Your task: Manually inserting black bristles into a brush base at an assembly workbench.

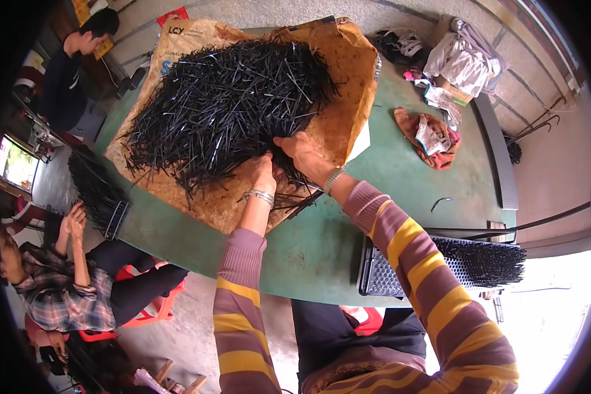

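Left hand (264,176) and right hand (302,153) at the near edge of a heap of thin black strips (230,105)

Head view, looking down: the heap rests on a stained brown paper sack (351,88) spread over a green table (295,256). From both hands, most of the heap stretches away and to the left. The strips cross at many angles, so no single long axis stands out. The right hand reaches slightly farther across the table; the left is just beside it, nearer the wearer.

The left fingers curl in against the strips, and the right fingers point leftward into them. Fingertips are partly hidden, so whether either hand pinches any strips cannot be told. Some strips show between the hands.

Near the right forearm is a black perforated tray (382,272). At far left, a co-worker in a plaid shirt (69,289) sits with hands raised.
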Demonstrator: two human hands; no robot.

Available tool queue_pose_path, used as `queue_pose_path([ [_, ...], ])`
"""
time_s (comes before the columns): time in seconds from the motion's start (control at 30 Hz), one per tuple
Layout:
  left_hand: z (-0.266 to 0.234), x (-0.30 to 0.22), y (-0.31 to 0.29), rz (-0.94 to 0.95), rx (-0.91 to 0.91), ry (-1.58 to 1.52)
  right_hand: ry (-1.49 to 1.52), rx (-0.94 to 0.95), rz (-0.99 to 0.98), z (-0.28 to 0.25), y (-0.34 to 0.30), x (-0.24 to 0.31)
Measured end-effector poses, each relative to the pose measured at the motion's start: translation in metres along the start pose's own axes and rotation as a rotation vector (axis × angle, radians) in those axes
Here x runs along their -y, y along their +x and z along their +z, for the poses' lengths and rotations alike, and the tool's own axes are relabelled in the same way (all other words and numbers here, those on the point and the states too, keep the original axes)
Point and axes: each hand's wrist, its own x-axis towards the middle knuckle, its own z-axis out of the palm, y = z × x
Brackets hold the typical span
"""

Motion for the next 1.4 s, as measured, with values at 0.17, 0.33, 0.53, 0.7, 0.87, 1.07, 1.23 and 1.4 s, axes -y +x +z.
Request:
queue_pose_path([
  [0.17, 0.037, 0.020, -0.017, -0.131, 0.093, -0.060, -0.270, -0.037, -0.246, -0.038, 0.043, -0.032],
  [0.33, 0.009, 0.034, -0.035, -0.069, 0.175, -0.044, -0.505, 0.083, -0.391, -0.053, 0.014, -0.027],
  [0.53, -0.037, 0.030, -0.013, 0.044, 0.384, -0.062, -0.528, 0.210, -0.293, -0.079, 0.029, -0.031],
  [0.7, -0.027, 0.010, -0.006, -0.144, 0.161, 0.006, -0.386, 0.158, -0.106, -0.059, 0.012, -0.020],
  [0.87, 0.009, -0.015, 0.001, -0.078, 0.153, 0.254, -0.459, 0.026, -0.168, -0.047, 0.040, -0.044],
  [1.07, 0.017, -0.017, 0.005, 0.074, -0.009, 0.605, -0.452, 0.091, -0.195, -0.037, 0.026, -0.038],
  [1.23, 0.028, -0.006, 0.006, 0.160, -0.039, 0.625, -0.552, 0.062, -0.400, -0.050, 0.007, -0.037],
  [1.4, 0.013, 0.013, 0.022, 0.208, -0.040, 0.648, -0.741, 0.118, -0.310, -0.046, -0.020, -0.023],
])
